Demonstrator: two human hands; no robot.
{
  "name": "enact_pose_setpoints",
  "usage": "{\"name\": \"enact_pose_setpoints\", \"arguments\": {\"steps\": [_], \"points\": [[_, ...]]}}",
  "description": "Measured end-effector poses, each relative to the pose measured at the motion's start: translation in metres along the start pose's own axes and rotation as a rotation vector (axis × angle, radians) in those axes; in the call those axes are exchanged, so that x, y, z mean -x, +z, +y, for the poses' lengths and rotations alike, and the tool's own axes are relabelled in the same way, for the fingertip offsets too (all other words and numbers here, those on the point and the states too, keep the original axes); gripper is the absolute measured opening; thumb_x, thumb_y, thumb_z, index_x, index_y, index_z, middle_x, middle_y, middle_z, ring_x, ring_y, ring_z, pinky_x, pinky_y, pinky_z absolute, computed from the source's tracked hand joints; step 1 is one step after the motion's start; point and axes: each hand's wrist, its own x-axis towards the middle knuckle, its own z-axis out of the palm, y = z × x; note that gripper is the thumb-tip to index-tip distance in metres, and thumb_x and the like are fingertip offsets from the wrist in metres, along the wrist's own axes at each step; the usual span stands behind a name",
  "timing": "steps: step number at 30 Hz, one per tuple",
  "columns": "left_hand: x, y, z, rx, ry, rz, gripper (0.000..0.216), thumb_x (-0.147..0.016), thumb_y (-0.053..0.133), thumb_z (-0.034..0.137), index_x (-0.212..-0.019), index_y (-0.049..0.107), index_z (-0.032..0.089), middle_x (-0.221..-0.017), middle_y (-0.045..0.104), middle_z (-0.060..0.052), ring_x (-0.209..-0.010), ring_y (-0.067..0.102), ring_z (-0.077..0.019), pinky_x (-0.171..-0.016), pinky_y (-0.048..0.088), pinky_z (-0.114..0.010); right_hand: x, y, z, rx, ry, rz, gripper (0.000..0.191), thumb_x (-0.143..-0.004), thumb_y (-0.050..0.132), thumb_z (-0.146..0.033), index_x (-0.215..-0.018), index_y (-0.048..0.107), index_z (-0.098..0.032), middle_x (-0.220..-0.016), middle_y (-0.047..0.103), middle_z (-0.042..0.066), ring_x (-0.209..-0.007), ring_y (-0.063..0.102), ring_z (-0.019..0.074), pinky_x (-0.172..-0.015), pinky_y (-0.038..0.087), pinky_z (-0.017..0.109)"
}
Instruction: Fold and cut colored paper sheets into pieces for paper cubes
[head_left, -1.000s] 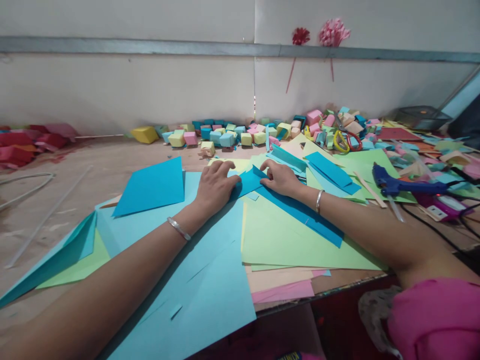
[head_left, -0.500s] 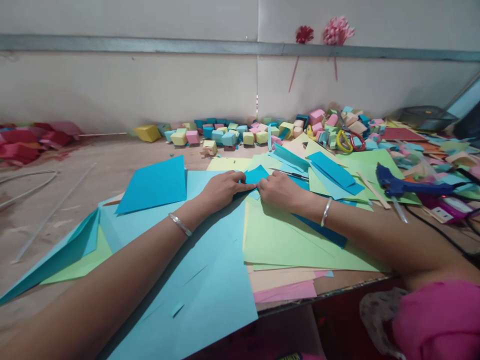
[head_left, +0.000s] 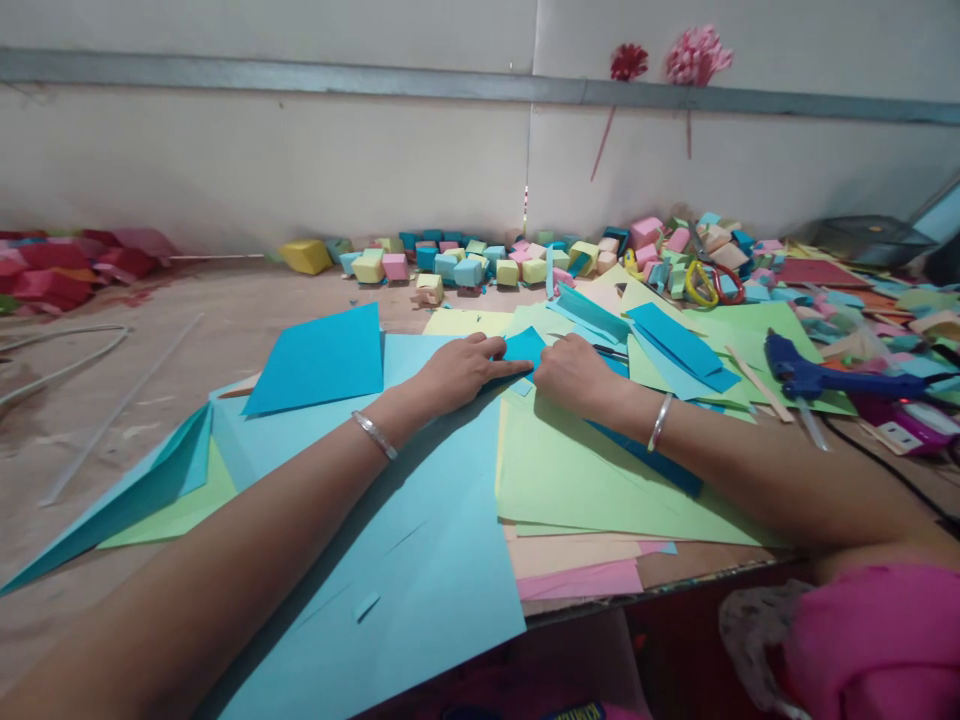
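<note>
A small piece of blue paper (head_left: pixel 525 345) lies between my two hands, its pointed corner showing above the fingers. My left hand (head_left: pixel 463 375) presses on it with the index finger stretched along its edge and the other fingers curled. Closed in a pinch, my right hand (head_left: pixel 574 377) grips the right end of the same piece; its fingertips are partly hidden. Beneath my left arm spreads a large light blue sheet (head_left: pixel 442 540), and pale green sheets (head_left: pixel 562 470) lie under my right. A blue paper square (head_left: pixel 322 360) rests left of my left hand.
Paper cubes (head_left: pixel 467 271) line the wall, with red ones (head_left: pixel 52 285) at far left. Yellow-handled scissors (head_left: pixel 701 285), folded blue strips (head_left: pixel 675 340) and a blue glue gun (head_left: pixel 799 370) lie to the right. A black pen (head_left: pixel 611 351) is behind my right hand.
The whole view has shifted slightly, so things appear a little further right. My left index finger looks straighter along the blue paper; both hands remain on it.
</note>
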Motion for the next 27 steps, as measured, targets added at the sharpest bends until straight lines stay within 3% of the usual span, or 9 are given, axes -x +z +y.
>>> {"name": "enact_pose_setpoints", "arguments": {"steps": [10, 17, 27], "points": [[0.005, -0.012, 0.007, -0.020, -0.032, -0.097, 0.047, -0.098, 0.040, 0.017, -0.136, 0.052, 0.041, -0.109, 0.061, -0.008, -0.091, 0.054, -0.0222, -0.074, 0.040, -0.031, 0.001, 0.000, -0.007, -0.038, 0.050, 0.014, 0.016, -0.082, 0.057, -0.014, -0.082, 0.072, -0.014, -0.077, 0.068, 0.016, -0.077, 0.061, 0.0223, -0.072, 0.034, 0.035], [0.037, -0.025, 0.004, -0.089, -0.061, -0.148, 0.055, -0.097, 0.041, 0.013, -0.141, 0.044, 0.044, -0.130, 0.059, -0.005, -0.108, 0.055, -0.0249, -0.078, 0.041, -0.033, 0.000, 0.005, -0.008, -0.058, 0.044, 0.011, 0.021, -0.075, 0.055, -0.002, -0.078, 0.073, -0.013, -0.082, 0.069, 0.018, -0.079, 0.062, 0.0236, -0.072, 0.034, 0.036], [0.039, -0.026, 0.006, -0.010, -0.136, -0.146, 0.058, -0.094, 0.043, 0.007, -0.136, 0.050, 0.047, -0.133, 0.060, -0.005, -0.116, 0.058, -0.0248, -0.086, 0.043, -0.035, -0.002, 0.002, -0.010, -0.092, 0.132, 0.011, 0.022, -0.071, 0.054, 0.003, -0.075, 0.071, -0.011, -0.077, 0.068, 0.017, -0.077, 0.063, 0.0246, -0.065, 0.033, 0.033]]}}
